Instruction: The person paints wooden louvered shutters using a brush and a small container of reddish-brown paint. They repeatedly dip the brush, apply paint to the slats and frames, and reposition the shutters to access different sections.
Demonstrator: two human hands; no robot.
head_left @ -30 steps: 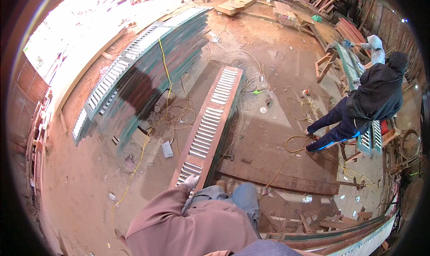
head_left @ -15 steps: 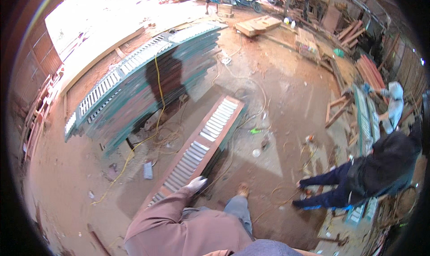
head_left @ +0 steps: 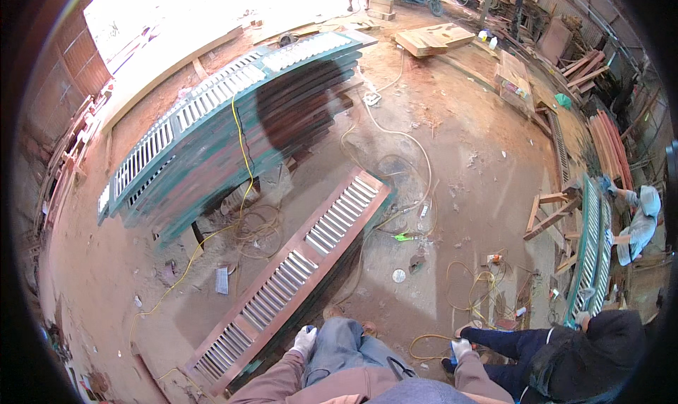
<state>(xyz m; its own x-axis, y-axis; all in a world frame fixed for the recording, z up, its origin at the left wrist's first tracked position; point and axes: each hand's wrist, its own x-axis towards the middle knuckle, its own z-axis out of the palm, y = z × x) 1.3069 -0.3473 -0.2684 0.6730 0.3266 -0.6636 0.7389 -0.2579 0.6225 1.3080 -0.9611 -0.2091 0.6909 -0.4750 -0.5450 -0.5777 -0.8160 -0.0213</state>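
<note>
A long reddish-brown louvred shutter [head_left: 281, 284] lies slantwise in front of me, with a green edge on its far right side. My left hand [head_left: 304, 341], in a whitish glove, is beside the shutter's near right edge, close to my knee. Its fingers are curled in, and what they hold, if anything, is too small to make out. My right hand [head_left: 462, 348], also gloved, is out to the right, away from the shutter. It is closed around something partly blue, mostly hidden by the fingers.
A tall stack of green louvred shutters [head_left: 233, 143] stands at left. A yellow cord [head_left: 192, 260] and loose hoses cross the floor. At right, a person in dark clothes [head_left: 586, 358] and another in light clothes [head_left: 641, 220] are by green shutters [head_left: 587, 252]. Planks [head_left: 432, 39] lie farther back.
My left hand has come off the shutter's right edge and back toward my knee. My right hand has come into view. The dark-clothed person appears lower in the picture.
</note>
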